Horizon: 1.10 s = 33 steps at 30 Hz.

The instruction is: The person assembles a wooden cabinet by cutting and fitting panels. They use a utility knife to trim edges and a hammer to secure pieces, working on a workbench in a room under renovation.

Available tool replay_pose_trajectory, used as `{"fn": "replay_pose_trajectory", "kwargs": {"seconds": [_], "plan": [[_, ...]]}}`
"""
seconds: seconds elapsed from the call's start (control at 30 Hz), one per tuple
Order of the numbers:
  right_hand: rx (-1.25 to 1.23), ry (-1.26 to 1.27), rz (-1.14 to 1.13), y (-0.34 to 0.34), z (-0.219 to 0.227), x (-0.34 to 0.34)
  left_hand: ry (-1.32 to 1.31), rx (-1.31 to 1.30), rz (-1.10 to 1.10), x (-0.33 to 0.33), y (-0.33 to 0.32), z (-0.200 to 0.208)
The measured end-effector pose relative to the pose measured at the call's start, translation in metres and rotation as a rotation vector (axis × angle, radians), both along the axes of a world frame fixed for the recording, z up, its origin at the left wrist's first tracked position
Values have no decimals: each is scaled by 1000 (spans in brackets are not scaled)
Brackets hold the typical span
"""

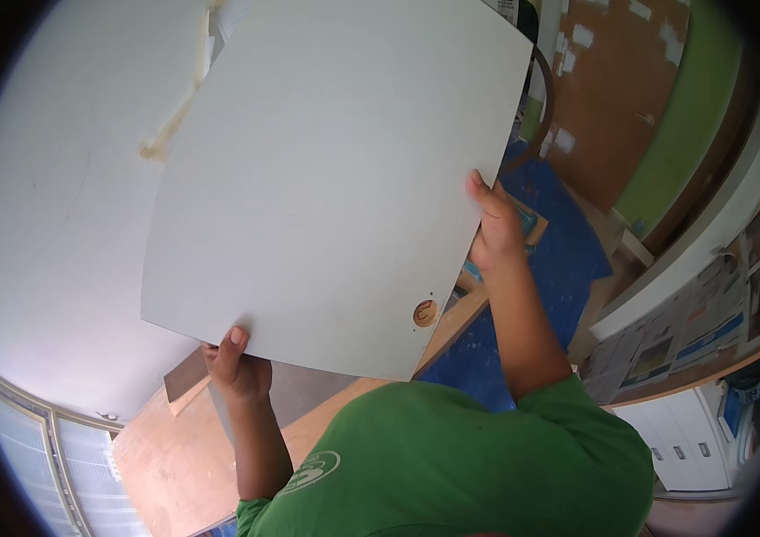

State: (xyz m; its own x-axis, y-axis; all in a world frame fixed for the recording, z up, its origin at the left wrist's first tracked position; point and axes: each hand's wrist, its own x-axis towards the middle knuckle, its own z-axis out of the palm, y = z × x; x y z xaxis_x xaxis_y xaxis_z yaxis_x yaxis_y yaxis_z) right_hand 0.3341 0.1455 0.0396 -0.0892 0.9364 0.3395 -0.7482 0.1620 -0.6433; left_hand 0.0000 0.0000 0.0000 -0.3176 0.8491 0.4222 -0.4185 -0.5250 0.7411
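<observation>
A large flat white panel (308,188) is held up in front of me and fills the middle of the head view. My left hand (238,365) grips its lower edge, thumb on the white face and fingers behind. On the right edge, my right hand (493,224) is closed the same way, its thumb lying on the face. A round recess (424,312) showing bare brown board sits near the panel's lower right corner, with a dark mark in it and small holes beside it. The fingers behind the panel are mostly hidden.
Below the panel is a wooden worktable (161,456) with a brown board piece (186,376) on it. Blue sheeting (568,224) covers the floor at right. A brown door (621,89) stands far right, and newspaper (693,322) covers a surface above white drawers (675,443).
</observation>
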Motion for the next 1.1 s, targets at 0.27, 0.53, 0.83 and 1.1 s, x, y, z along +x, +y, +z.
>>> {"fn": "replay_pose_trajectory", "kwargs": {"seconds": [0.27,0.53,0.83,1.1], "plan": [[-254,10,128,-3,-56,46,-137,-162,134,94,-53,6],[-445,244,630,-11,-123,74,-210,-387,435,165,-111,6],[-562,173,935,-7,-184,57,-153,-422,599,187,-167,-15],[-645,105,1099,-21,-192,19,946,-501,1687,173,-203,-61]]}}
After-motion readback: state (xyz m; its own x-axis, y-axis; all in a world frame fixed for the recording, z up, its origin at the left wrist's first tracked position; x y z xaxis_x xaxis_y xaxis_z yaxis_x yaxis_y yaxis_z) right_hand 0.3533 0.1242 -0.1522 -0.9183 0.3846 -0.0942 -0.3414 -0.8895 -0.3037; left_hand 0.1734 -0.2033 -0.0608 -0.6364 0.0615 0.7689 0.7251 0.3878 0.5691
